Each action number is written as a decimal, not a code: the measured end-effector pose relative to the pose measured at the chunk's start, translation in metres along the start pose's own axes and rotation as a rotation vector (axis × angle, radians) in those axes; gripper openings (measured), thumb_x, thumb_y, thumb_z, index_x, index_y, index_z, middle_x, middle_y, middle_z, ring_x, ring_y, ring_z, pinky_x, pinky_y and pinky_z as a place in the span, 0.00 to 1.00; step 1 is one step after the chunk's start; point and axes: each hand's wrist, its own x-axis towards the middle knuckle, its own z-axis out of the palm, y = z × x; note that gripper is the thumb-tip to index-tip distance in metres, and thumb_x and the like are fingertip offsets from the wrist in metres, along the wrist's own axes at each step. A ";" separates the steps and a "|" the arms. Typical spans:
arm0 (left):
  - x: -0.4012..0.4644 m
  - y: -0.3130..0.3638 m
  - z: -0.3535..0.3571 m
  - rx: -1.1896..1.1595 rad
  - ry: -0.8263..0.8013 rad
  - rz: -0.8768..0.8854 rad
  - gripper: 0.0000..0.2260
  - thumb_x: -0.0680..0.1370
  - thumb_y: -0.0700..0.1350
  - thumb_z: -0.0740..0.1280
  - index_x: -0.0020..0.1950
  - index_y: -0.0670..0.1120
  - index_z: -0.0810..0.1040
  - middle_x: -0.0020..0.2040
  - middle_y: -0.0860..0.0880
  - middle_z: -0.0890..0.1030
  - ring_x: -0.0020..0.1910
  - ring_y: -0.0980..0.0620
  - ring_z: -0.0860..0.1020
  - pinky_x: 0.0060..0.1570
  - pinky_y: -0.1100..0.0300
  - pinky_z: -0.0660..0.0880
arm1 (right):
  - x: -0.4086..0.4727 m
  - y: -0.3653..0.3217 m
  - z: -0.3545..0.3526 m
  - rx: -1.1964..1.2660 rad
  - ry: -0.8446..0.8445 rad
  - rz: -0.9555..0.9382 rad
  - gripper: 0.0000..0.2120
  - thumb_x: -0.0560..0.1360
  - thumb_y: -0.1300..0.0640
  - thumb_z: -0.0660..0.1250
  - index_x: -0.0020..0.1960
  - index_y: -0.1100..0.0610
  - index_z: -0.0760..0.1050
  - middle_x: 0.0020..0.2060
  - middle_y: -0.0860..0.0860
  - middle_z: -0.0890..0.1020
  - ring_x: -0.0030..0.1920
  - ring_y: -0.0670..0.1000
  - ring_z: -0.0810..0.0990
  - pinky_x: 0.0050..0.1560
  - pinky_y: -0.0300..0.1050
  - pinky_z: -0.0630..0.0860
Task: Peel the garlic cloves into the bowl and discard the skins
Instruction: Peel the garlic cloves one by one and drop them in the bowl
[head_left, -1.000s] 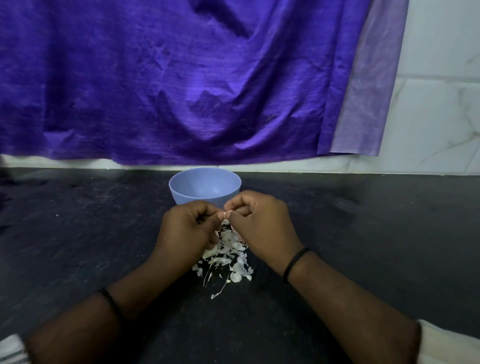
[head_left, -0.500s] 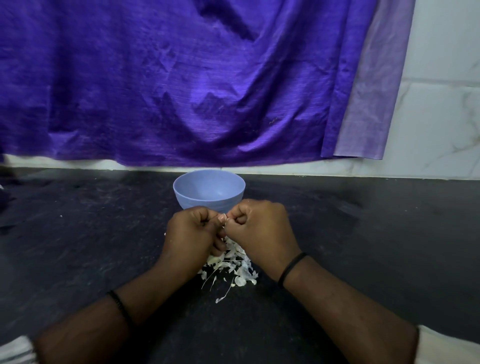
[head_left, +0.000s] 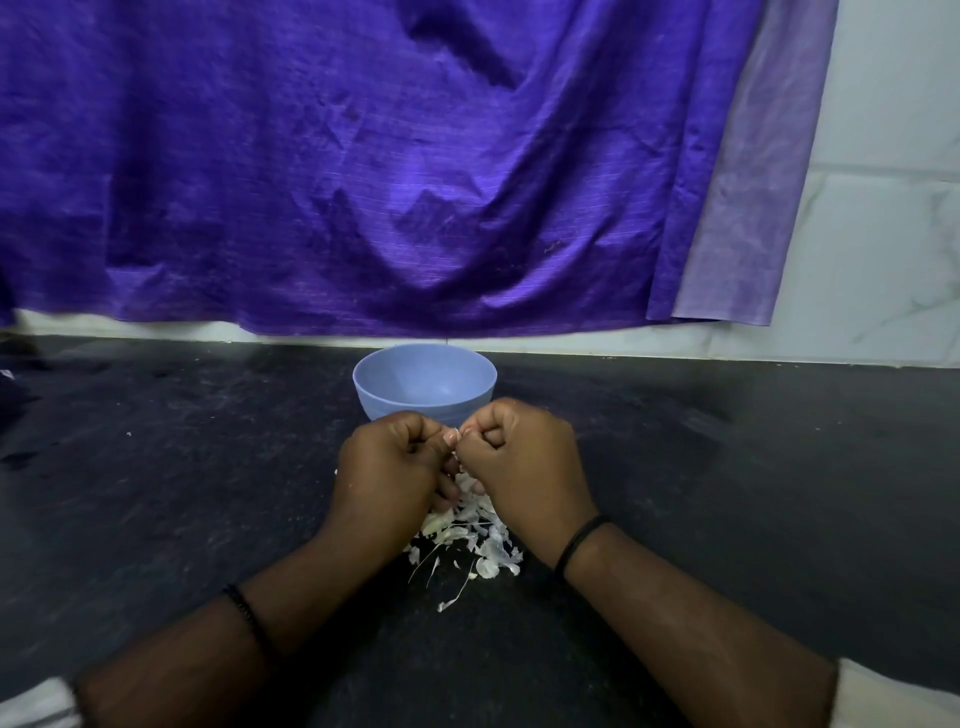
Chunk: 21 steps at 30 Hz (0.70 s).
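**Clove pinched between both hands, bowl just beyond**

Both hands are curled tight, thumbs and forefingers meeting on a small pale clove (head_left: 457, 434) of which only a sliver shows; its long axis cannot be told. The left hand (head_left: 388, 462) and right hand (head_left: 524, 452) press knuckle to knuckle, equally near it. Straight past the fingertips, touching distance away, stands the bowl (head_left: 425, 387), its inside hidden from where I stand. Beneath and behind the fingers, toward the person, lies the heap of skins (head_left: 470, 540) on the counter (head_left: 156, 493). I judge the peeled clove goes forward, the skin drops down.
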 end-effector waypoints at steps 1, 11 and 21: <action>0.000 0.000 0.000 -0.007 -0.001 0.001 0.09 0.80 0.38 0.68 0.40 0.40 0.81 0.30 0.45 0.82 0.27 0.47 0.81 0.30 0.54 0.79 | 0.000 0.000 0.001 0.037 -0.011 0.031 0.04 0.73 0.56 0.72 0.39 0.53 0.80 0.32 0.49 0.84 0.33 0.48 0.83 0.38 0.53 0.82; -0.001 0.004 -0.003 -0.233 -0.101 -0.045 0.08 0.81 0.36 0.65 0.44 0.37 0.81 0.34 0.42 0.81 0.30 0.48 0.79 0.28 0.58 0.78 | -0.001 -0.008 -0.012 0.574 -0.216 0.361 0.06 0.80 0.65 0.62 0.50 0.65 0.77 0.34 0.56 0.79 0.28 0.47 0.76 0.30 0.39 0.78; 0.001 0.006 -0.009 -0.317 -0.095 -0.052 0.07 0.80 0.34 0.65 0.48 0.38 0.82 0.41 0.38 0.83 0.32 0.48 0.79 0.28 0.59 0.77 | -0.001 -0.002 -0.019 0.358 -0.237 0.254 0.07 0.78 0.62 0.67 0.45 0.62 0.83 0.36 0.55 0.83 0.33 0.46 0.78 0.36 0.42 0.78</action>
